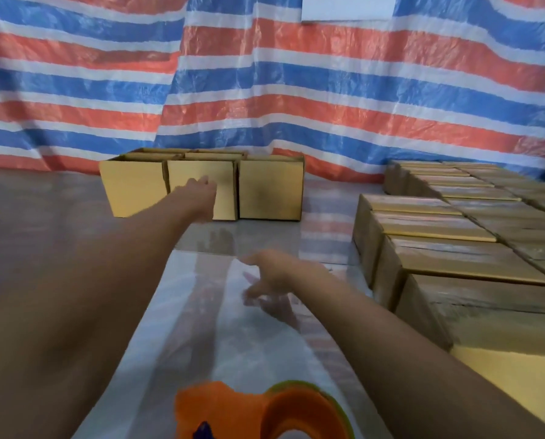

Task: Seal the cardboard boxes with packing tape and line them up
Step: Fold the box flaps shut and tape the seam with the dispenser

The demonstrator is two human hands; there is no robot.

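Several unsealed cardboard boxes (pixel 269 190) stand in a group at the far middle, against the striped tarp. My left hand (pixel 201 193) reaches out in front of the middle box (pixel 223 175) of the front row; the blur hides whether it touches the box. My right hand (pixel 275 274) hovers lower over the glossy floor, fingers loosely spread and holding nothing. An orange tape dispenser (pixel 258 413) lies at the bottom centre, near me. On the right, several taped boxes (pixel 455 255) sit lined up in rows.
A red, white and blue striped tarp (pixel 296 90) hangs behind the boxes and partly covers the floor. A white sheet (pixel 347 7) is fixed to it at the top. Bare glossy floor (pixel 36 210) stretches to the left.
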